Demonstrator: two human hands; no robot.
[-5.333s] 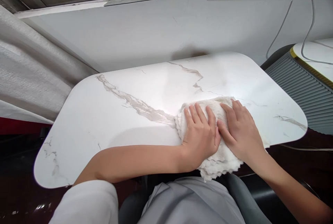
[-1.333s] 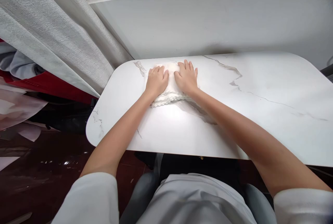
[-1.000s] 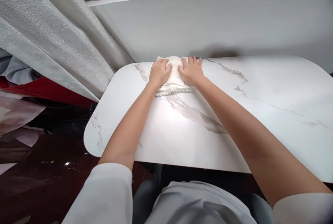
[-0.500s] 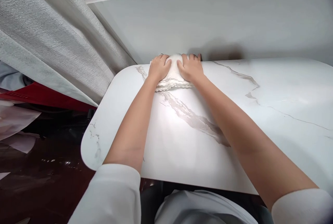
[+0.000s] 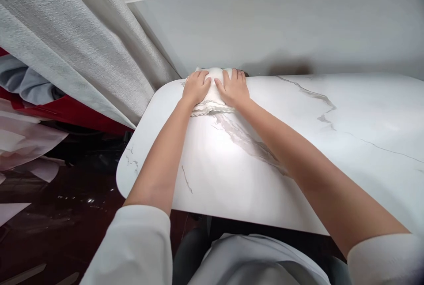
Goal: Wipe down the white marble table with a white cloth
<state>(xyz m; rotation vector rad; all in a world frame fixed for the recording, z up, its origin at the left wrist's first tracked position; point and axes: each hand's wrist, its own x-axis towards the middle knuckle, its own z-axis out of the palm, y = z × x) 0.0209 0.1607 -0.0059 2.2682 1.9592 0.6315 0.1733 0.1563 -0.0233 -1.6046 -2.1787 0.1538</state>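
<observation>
A white folded cloth [image 5: 213, 95] with wavy, layered edges lies on the marble-patterned table near its far edge. My left hand [image 5: 196, 87] grips its left side, the thumb pointing inward over the top. On the right side, my right hand [image 5: 234, 88] holds the cloth in the same way, fingers reaching toward the wall and slightly apart. Both palms press down on it, and a strip of the cloth shows between the thumbs. The far fingertips are partly hidden behind the bundle.
The white table [image 5: 212, 179] has rounded corners and grey-brown veins. Its far edge meets a grey wall panel [image 5: 281, 20]. A pale curtain [image 5: 99, 42] hangs at the left. Beyond it are a red container [image 5: 76, 113] with grey fabric and pale pink sheets [image 5: 36, 139].
Both hands and the cloth have slid left along the table's far edge. My view has turned a little to the left, so more of the floor and the red container shows.
</observation>
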